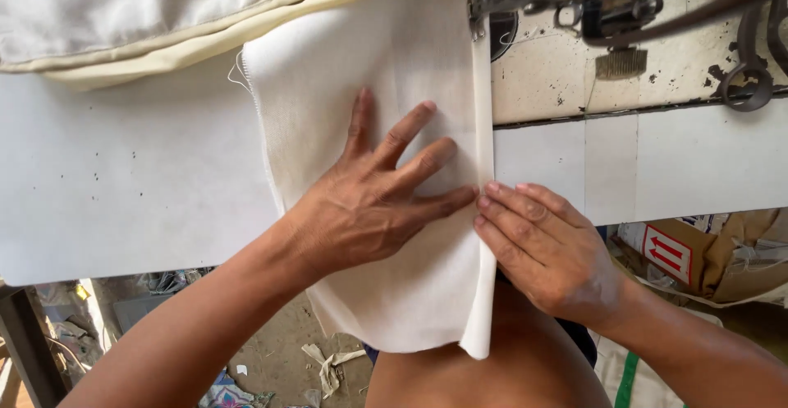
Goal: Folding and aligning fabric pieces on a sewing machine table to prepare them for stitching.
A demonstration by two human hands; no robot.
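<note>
Under both hands' fingers [427,162]: white cloth [394,63].

Bare forearms, no sleeves, rings.

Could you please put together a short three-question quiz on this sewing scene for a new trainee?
1. True or false: the left hand lies flat, fingers spread, on the white cloth.
2. Which part of the cloth do the fingertips of the right hand press? A) the folded right edge B) the far left edge C) a loose thread
3. Fill in: the cloth's near end hangs over the edge of the white ____.

Key
1. True.
2. A; the fingertips sit on the folded strip beside the left hand's fingertips.
3. Table; the sewing machine stands at its far right.
</note>
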